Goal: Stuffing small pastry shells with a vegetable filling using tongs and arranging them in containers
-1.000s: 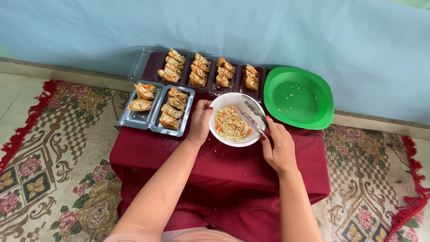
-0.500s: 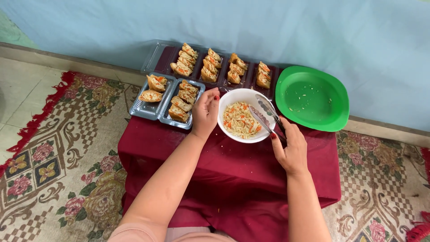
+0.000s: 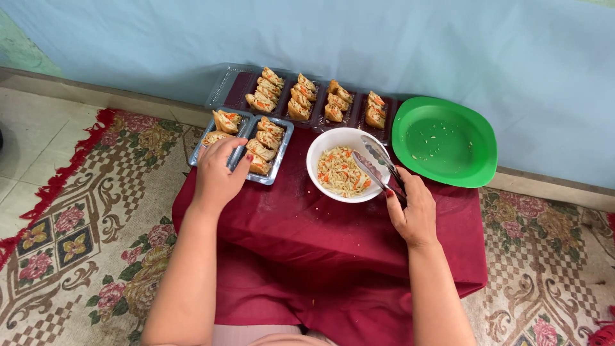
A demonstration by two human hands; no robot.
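1. The left hand (image 3: 221, 172) has moved off the rim of the white bowl (image 3: 320, 150) since a moment ago and now lies on the near clear plastic tray (image 3: 285, 150). Its fingers are curled loosely over the tray's middle divider and the stuffed pieces (image 3: 266, 138) there; I cannot tell whether it actually pinches one.
2. The right hand (image 3: 413, 208) is where it was, just beside the bowl on its right. It is closed around the handles of the metal tongs (image 3: 375, 163), whose tips reach into the bowl over the shredded filling (image 3: 339, 173) of pale strands and orange bits.
3. Judging by that shift, the work seems to have turned from steadying the bowl to handling a piece in the near tray, while the tongs stay ready at the filling.
4. Behind the near tray stands a longer clear tray (image 3: 234, 80) with rows of filled pieces (image 3: 301, 99). An empty green plate (image 3: 445, 144) with a few scraps sits to the right of the bowl.
5. All of this rests on a low tabletop draped in a dark red cloth (image 3: 320, 243). It stands on a patterned floral rug (image 3: 64, 237) against a pale blue wall (image 3: 384, 38), with light floor tiles (image 3: 32, 134) at the left.
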